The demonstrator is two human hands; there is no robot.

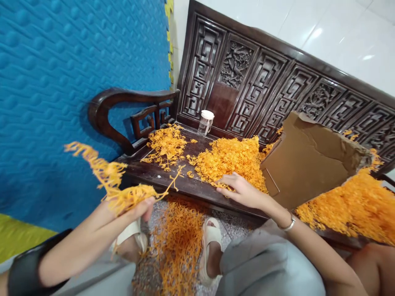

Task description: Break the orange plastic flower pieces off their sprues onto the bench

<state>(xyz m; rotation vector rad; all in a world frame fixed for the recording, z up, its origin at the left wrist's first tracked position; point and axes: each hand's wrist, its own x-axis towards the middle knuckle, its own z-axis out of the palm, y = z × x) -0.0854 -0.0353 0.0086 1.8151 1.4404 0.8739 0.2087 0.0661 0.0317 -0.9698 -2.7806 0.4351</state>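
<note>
My left hand (131, 209) is closed round a strand of orange plastic sprigs (106, 172). Its frilly end hangs out over the wrist to the left, and a thin, nearly bare branched stem sticks out past the fingertips to the right. At the front edge of a big heap of small orange plastic pieces (230, 160), my right hand (239, 190) reaches in with thumb and forefinger apart. Its fingertips touch or nearly touch the loose pieces there. A smaller orange pile (168, 144) lies to the left on the dark wooden bench (182, 185).
A clear bottle with a white lid (205, 122) stands against the carved backrest (228, 100). Right of the heap leans a cardboard piece (311, 164), with another large orange heap (354, 205) beyond. Orange stems (179, 246) cover the floor between my feet. Blue matting (61, 102) lines the left.
</note>
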